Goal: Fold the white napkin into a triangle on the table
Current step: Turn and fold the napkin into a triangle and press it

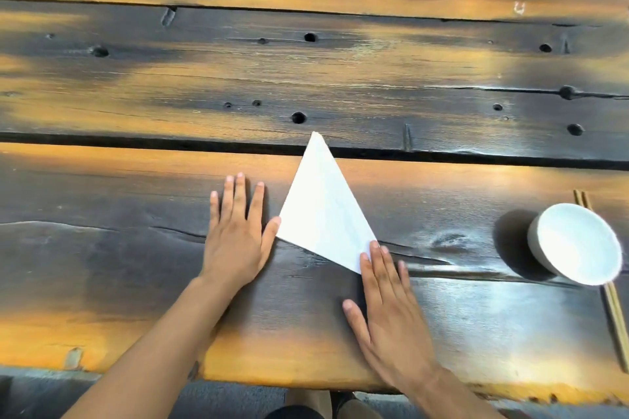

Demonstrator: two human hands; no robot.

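Note:
The white napkin (323,211) lies flat on the dark wooden table (136,248) as a triangle, its tip pointing away from me across a gap between planks. My left hand (238,235) rests flat on the wood beside the napkin's left corner, thumb tip touching that corner. My right hand (388,309) lies flat with fingers spread, its fingertips on the napkin's near right corner. Neither hand grips anything.
A white bowl (578,245) stands at the right, resting over a pair of wooden chopsticks (612,309). The table's front edge (306,381) runs just below my wrists. Small objects sit at the far right top edge of the view.

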